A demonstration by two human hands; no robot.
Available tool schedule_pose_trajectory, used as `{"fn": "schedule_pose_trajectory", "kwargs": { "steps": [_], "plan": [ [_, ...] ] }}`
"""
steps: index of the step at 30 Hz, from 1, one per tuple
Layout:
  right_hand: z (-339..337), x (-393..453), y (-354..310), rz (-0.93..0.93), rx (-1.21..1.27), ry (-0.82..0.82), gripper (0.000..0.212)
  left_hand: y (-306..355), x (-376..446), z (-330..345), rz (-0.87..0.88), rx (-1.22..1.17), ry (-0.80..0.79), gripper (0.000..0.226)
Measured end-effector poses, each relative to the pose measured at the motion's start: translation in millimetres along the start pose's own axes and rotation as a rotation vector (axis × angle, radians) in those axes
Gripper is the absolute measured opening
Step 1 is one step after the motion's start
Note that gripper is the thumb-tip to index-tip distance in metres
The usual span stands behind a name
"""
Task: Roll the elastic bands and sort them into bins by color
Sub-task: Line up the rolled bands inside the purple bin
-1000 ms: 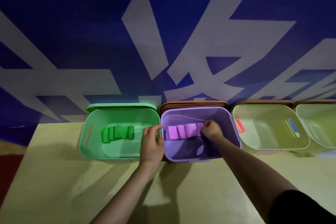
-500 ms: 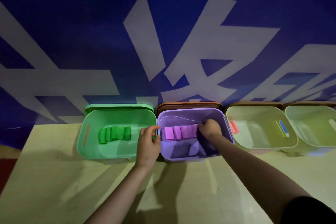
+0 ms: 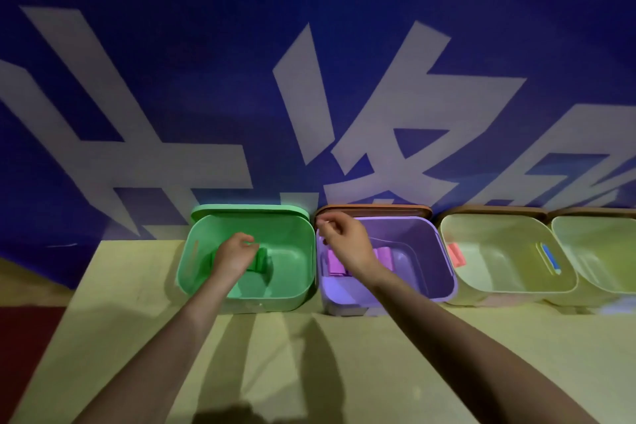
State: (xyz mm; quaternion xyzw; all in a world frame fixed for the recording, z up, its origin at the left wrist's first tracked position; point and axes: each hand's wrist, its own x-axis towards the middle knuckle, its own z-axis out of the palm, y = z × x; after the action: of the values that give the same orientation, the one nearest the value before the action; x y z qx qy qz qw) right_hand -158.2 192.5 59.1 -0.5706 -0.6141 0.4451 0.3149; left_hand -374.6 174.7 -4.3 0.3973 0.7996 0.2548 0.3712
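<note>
My left hand (image 3: 234, 256) reaches into the green bin (image 3: 292, 299), and its curled fingers grip the green rolled bands (image 3: 262, 260) lying there. The hand hides most of those rolls. My right hand (image 3: 344, 244) hovers over the far left corner of the purple bin (image 3: 437, 272). Its fingers are curled together and nothing shows between them. A row of purple rolled bands (image 3: 383, 255) lies in the purple bin, partly hidden under my right wrist.
Two pale yellow-green bins stand to the right: one (image 3: 509, 289) with a pink tab (image 3: 456, 255) and a blue tab (image 3: 550, 258), another (image 3: 602, 251) at the frame edge. All the bins sit on a light table (image 3: 309, 354) against a blue banner wall (image 3: 206, 79).
My left hand left the rim between the bins and went into the green bin onto the green rolls. My right hand lifted off the purple rolls and moved left to the bin's corner.
</note>
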Motion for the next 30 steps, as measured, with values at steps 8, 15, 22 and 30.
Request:
{"fn": "schedule_pose_trajectory", "kwargs": {
  "steps": [8, 15, 22, 30],
  "plan": [
    [42, 10, 24, -0.094, -0.437, -0.113, 0.033, -5, 31, 30, -0.015, 0.496, -0.123, 0.05],
    [42, 17, 35, -0.149, -0.358, -0.058, 0.026, 0, 37, 50, 0.06, 0.783, -0.105, 0.039],
    [40, 24, 29, -0.111, -0.358, -0.085, 0.026, 10, 28, 26, 0.042, 0.533, -0.067, 0.035],
    [29, 5, 2, -0.09, -0.192, -0.073, 0.023, 42, -16, -63, 0.092, -0.348, -0.076, 0.035]
  ]
}}
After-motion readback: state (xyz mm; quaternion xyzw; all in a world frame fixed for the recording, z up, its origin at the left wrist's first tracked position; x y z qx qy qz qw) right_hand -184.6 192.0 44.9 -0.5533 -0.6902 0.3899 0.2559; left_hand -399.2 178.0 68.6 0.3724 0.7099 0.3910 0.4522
